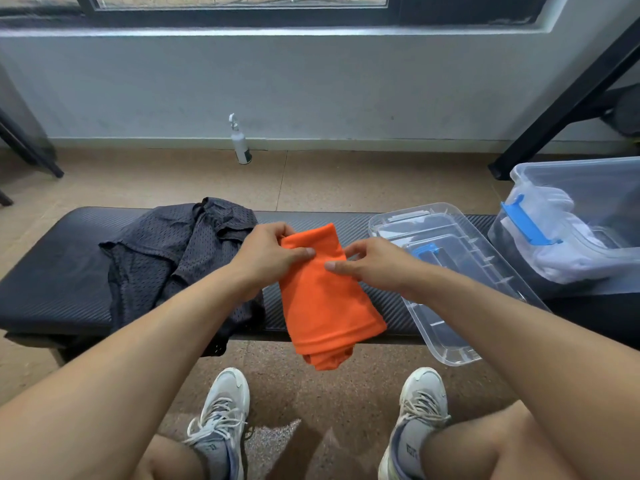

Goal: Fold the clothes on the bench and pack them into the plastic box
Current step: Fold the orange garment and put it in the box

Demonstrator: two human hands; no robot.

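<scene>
An orange garment [325, 303], folded into a long narrow strip, lies across the black bench [52, 271] with its near end hanging over the front edge. My left hand [266, 254] grips its far left edge, thumb on top. My right hand [374, 265] pinches its right edge beside it. A dark mesh garment [166, 258] lies crumpled on the bench to the left. The clear plastic box [588, 188] with a blue latch stands at the right end, holding white and dark folded clothes.
The box's clear lid [446, 292] lies upside down on the bench between the orange garment and the box. A white spray bottle [240, 143] stands on the floor by the wall. Black metal frames stand at far left and right. My feet in grey sneakers are below the bench.
</scene>
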